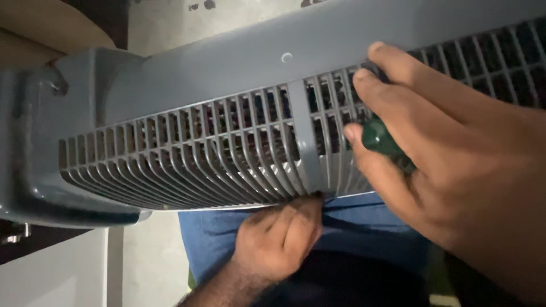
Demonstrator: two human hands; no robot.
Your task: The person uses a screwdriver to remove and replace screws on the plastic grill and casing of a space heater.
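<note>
A grey plastic fan housing point(227, 74) with a slatted grille point(199, 159) lies across my lap and fills most of the head view. My right hand point(443, 165) is closed around a green screwdriver handle point(378, 136), held against the grille near its vertical rib. The screwdriver's shaft and tip are hidden. My left hand point(278, 236) comes up from below, fingers curled. Its fingertips press on the lower edge of the grille at the foot of the rib.
A small screw hole point(286, 57) shows in the smooth grey panel above the grille. Blue trousers point(352, 227) are under the housing. A pale floor point(148, 256) and a white surface point(51, 273) lie at lower left. A tan object point(40, 28) is at upper left.
</note>
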